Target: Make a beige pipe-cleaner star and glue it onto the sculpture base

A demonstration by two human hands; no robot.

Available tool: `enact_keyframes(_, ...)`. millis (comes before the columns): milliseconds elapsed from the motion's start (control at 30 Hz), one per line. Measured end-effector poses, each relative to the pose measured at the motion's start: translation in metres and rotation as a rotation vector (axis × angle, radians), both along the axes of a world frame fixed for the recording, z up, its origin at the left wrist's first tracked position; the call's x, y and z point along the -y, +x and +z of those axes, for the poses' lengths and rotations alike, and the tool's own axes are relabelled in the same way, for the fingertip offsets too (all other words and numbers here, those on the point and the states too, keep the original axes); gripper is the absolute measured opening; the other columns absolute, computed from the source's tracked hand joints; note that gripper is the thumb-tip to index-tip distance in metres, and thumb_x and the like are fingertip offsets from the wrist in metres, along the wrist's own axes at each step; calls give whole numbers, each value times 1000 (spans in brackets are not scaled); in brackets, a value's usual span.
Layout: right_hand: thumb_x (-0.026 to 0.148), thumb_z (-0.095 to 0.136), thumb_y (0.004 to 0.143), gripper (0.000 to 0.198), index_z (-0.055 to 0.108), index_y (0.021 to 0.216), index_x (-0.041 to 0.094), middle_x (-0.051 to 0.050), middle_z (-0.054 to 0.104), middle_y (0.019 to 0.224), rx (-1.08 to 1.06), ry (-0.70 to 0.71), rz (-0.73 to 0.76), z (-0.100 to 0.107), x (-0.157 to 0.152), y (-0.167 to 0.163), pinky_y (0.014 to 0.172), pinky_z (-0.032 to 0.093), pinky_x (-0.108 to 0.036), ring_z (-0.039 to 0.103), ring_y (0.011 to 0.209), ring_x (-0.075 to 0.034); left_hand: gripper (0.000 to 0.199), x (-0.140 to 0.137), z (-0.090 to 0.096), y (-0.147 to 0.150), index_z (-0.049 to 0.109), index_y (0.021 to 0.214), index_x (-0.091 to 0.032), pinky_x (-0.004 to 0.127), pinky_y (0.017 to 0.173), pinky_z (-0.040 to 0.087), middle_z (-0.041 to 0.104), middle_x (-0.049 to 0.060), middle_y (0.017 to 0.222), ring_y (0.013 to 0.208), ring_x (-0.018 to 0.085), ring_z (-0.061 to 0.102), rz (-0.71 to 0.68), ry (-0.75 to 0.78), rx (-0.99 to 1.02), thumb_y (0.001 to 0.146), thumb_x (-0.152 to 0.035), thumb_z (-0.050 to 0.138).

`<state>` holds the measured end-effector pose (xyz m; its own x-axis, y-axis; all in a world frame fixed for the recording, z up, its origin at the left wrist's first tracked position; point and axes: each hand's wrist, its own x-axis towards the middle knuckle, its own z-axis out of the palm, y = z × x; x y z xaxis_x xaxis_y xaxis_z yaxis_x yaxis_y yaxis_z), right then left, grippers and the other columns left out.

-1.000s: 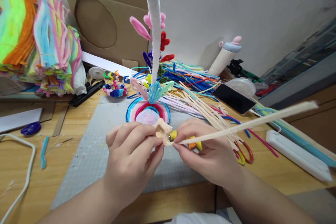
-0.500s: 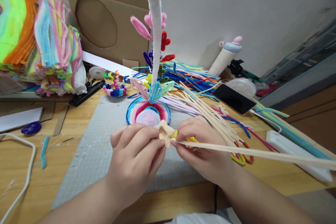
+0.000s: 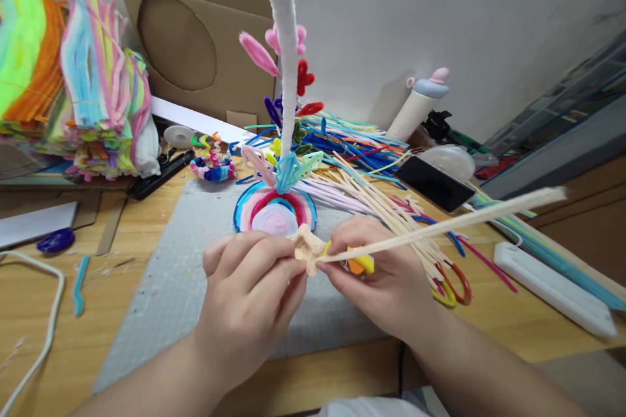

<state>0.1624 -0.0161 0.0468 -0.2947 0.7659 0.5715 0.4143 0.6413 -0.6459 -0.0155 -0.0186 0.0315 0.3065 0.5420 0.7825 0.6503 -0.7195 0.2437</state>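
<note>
My left hand (image 3: 252, 293) is closed, pinching a small peach-coloured folded pipe-cleaner piece (image 3: 308, 247). Close beside it, my right hand (image 3: 391, 287) pinches a long cream pipe cleaner (image 3: 450, 226) near the end that meets this piece. The strip's far end rises to the right. A yellow and orange object (image 3: 360, 263) shows at my right palm; its kind and whether it is held are unclear. Just beyond both hands stands a round coiled pipe-cleaner base (image 3: 276, 218) in blue, pink and white, with a tall white fuzzy stem (image 3: 289, 65) and folded pastel shapes.
A grey cutting mat (image 3: 161, 300) lies beneath my hands. Loose cream pipe cleaners (image 3: 386, 205) and a phone (image 3: 435, 182) are to the right. Colourful pipe-cleaner bundles (image 3: 92, 71) stand at the left, near a white cable (image 3: 56, 306). A bottle (image 3: 418, 104) is at the wall.
The cream pipe cleaner's free end has swung upward from the right edge. My hands keep nearly the same place and grip.
</note>
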Motion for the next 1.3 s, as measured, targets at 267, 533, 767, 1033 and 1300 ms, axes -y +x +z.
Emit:
enact_keyframes(267, 4, 63, 75, 18, 55, 77, 20, 1, 62, 79, 85, 30, -10, 3, 3, 1, 74, 42, -31, 59, 78, -14, 10, 2, -1, -1, 64, 75, -19, 35, 73, 36, 70, 2, 79, 77, 19, 59, 8, 22, -15, 73, -11, 70)
enact_keyframes(533, 5, 63, 75, 17, 55, 75, 21, 1, 62, 79, 109, -44, -37, 2, 3, 0, 73, 39, -32, 59, 80, -15, 9, 0, -4, -1, 63, 79, -17, 34, 71, 36, 71, 2, 81, 79, 18, 60, 14, 105, -87, 76, -10, 66)
enact_keyframes(767, 9, 61, 79, 15, 52, 76, 21, 1, 61, 75, 106, -16, -70, 0, 3, -3, 69, 39, -31, 58, 77, -16, 11, 1, -3, -1, 63, 78, -20, 35, 71, 37, 70, 1, 81, 79, 18, 60, 30, 60, -70, 76, -10, 66)
enact_keyframes(1033, 20, 59, 84, 4, 56, 82, 21, -2, 64, 82, 327, -18, -109, 10, -9, 21, 69, 40, -30, 58, 79, -18, 12, -5, 0, -4, 62, 70, -22, 37, 71, 36, 69, 0, 77, 76, 18, 60, 97, -23, 13, 76, -11, 66)
enact_keyframes(1300, 44, 68, 73, 22, 63, 75, 22, -4, 66, 69, 779, -439, -398, -19, -1, 64, 52, 35, -27, 60, 63, -21, 14, -6, 2, -6, 62, 70, -21, 38, 72, 35, 68, 1, 77, 77, 19, 60, 105, -8, 27, 75, -9, 67)
